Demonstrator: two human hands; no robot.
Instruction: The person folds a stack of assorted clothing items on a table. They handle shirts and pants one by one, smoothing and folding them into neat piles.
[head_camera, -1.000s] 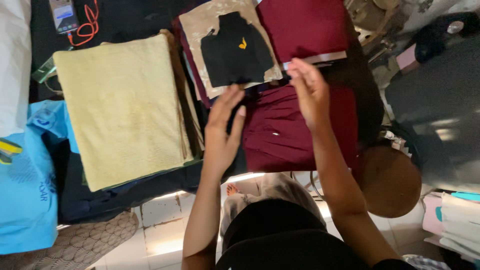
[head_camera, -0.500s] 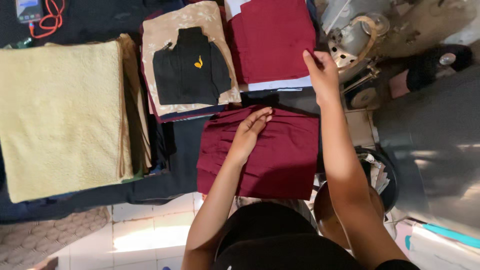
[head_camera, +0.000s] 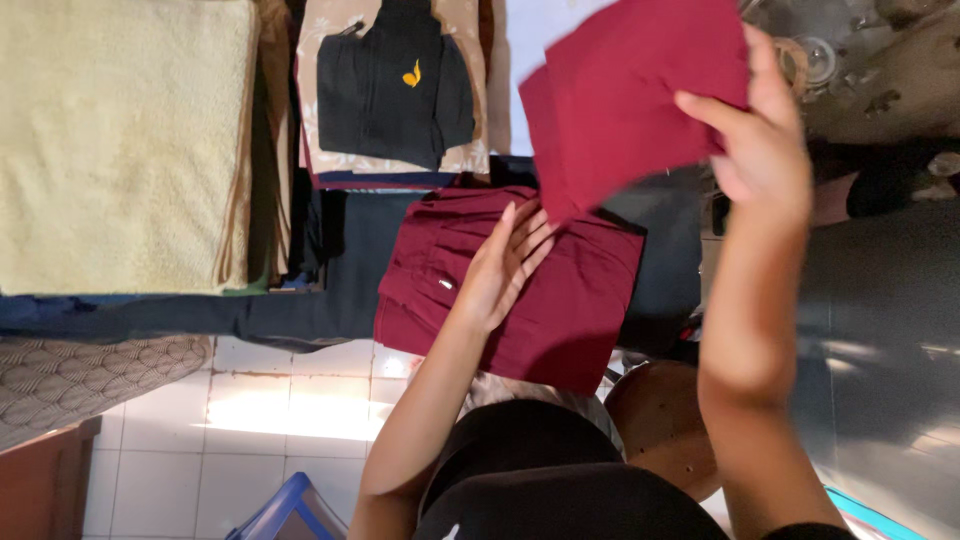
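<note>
Maroon cloth (head_camera: 630, 100): raised above the desk (head_camera: 660, 260), pinched in the right hand (head_camera: 760, 150). Left hand (head_camera: 505, 265): flat, fingers spread, pressing the folded maroon garment (head_camera: 560, 310). Adjacent: black top (head_camera: 390, 85), yellow towel (head_camera: 115, 140).

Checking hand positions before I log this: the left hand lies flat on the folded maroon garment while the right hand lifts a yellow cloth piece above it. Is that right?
Not quite. In the head view the right hand lifts a maroon cloth piece, not a yellow one. The left hand does lie flat on the folded maroon garment.
</note>
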